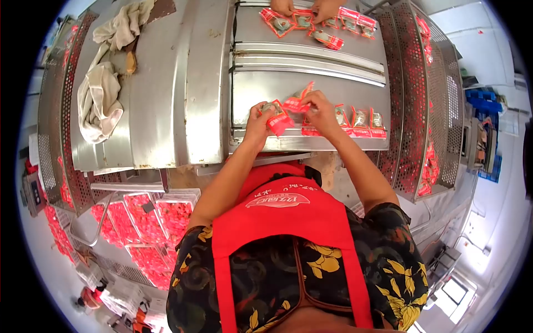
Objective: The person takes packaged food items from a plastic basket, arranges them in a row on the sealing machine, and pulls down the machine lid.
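Observation:
My left hand grips a small red-and-clear food packet with something greenish inside. Close beside it, my right hand pinches another red packet between thumb and fingers. The two packets are nearly touching above the steel work surface. To the right of my right hand, several similar packets lie in a row along the near edge, their red ends towards me. My right hand partly covers the left end of that row.
Across metal rails, another person's hands handle packets. Perforated metal bins with red packets flank the table. Cloths lie on the left steel top. Crates of red packets stand below left.

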Demonstrator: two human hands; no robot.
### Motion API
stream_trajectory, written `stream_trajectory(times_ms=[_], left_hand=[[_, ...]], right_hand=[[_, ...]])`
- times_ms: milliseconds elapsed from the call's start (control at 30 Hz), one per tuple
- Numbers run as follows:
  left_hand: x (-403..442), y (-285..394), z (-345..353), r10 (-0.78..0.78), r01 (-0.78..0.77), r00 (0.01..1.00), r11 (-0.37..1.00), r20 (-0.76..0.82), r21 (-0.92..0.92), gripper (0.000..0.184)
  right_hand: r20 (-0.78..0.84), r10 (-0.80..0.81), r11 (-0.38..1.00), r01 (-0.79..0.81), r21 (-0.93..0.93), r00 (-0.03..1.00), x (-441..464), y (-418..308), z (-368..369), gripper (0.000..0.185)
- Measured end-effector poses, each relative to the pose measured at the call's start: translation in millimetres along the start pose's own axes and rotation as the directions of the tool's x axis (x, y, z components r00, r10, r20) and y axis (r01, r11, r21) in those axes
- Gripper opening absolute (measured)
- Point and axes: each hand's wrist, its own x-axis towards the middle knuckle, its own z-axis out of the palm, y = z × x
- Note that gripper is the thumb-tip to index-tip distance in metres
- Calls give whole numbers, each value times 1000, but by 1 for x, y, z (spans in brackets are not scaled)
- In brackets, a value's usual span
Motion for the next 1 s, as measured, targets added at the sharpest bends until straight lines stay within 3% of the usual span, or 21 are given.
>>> stream_trajectory(times_ms=[100, 167, 200, 233, 267, 300, 367, 433, 467, 500, 533, 567, 600, 633, 667, 700, 767, 833, 900, 967, 1000], left_hand=[[36, -18, -23, 36, -26, 993, 996, 112, -86, 47], [46, -29, -32, 88, -106, 979, 990, 182, 92, 44], [53, -33, -34, 177, -216, 966, 953, 189, 214, 52], [75, -61, -36, 379, -324, 919, 882, -107, 342, 64], [43, -34, -11, 147, -141, 985, 988, -94, 66, 74], [21, -18, 11, 152, -136, 971, 986, -184, 98, 66], [11, -9, 21, 167, -167, 986, 986, -3, 24, 49], [20, -3, 19, 189, -190, 980, 982, 57, 13, 45], [20, -12, 21, 169, -169, 978, 986, 124, -14, 42], [5, -3, 32, 192, -199, 978, 976, 82, 85, 27], [1, 0, 33, 229, -254, 965, 937, 125, 239, 32], [10, -11, 28, 221, -259, 956, 945, 192, 198, 33], [5, -10, 35, 180, -206, 968, 967, 174, 149, 33], [8, -10, 34, 157, -194, 977, 938, 146, 287, 32], [7, -8, 44, 189, -220, 967, 957, 169, 190, 32], [10, -12, 44, 205, -232, 965, 959, 166, 163, 41], [-7, -6, 57, 216, -234, 971, 944, 99, 231, 45], [-11, -4, 55, 107, -109, 994, 990, 30, 90, 41], [-14, -3, 49, 98, -102, 994, 988, 40, 118, 38], [-12, -7, 45, 95, -101, 994, 985, 49, 142, 36], [-10, -10, 42, 93, -101, 994, 984, 58, 148, 35]], right_hand=[[-31, -8, 990, 4, -139, 999, 1, 31, -24, 23], [-1, 46, 978, -45, -202, 999, -3, 47, -37, 30], [25, -10, 977, 15, -215, 1000, -4, 56, -44, 33], [10, -1, 971, 4, -238, 1000, -12, 78, -48, 32], [59, 37, 970, -22, -243, 998, -21, 95, -54, 30], [26, 34, 969, -27, -247, 999, -27, 95, -58, 29], [107, 56, 967, -27, -253, 993, -36, 89, -71, 31], [191, 68, 961, -13, -275, 979, -27, 57, -92, 31], [218, 165, 926, -75, -370, 962, -18, 19, -100, 30], [235, 287, 868, -149, -473, 929, -14, -1, -108, 29], [196, 123, 950, -58, -307, 973, -7, 13, -101, 27], [148, 63, 954, -16, -299, 987, -5, 16, -94, 26], [112, 122, 973, -97, -208, 986, -3, 18, -83, 29], [210, 285, 959, -275, -75, 935, 7, -6, -80, 31], [339, 309, 926, -363, 107, 888, 9, 39, -51, 34], [409, 314, 856, -442, 269, 857, 17, 20, -47, 29], [631, 414, 525, -738, 424, 657, 24, 26, -29, 23], [612, 453, 448, -759, 473, 649, 27, 30, -22, 22], [603, 486, 366, -774, 516, 632, 22, 28, -17, 22], [499, 644, 451, -814, 366, 580, 19, 23, -15, 28], [535, 678, 397, -864, 310, 504, 18, 21, -15, 33]])
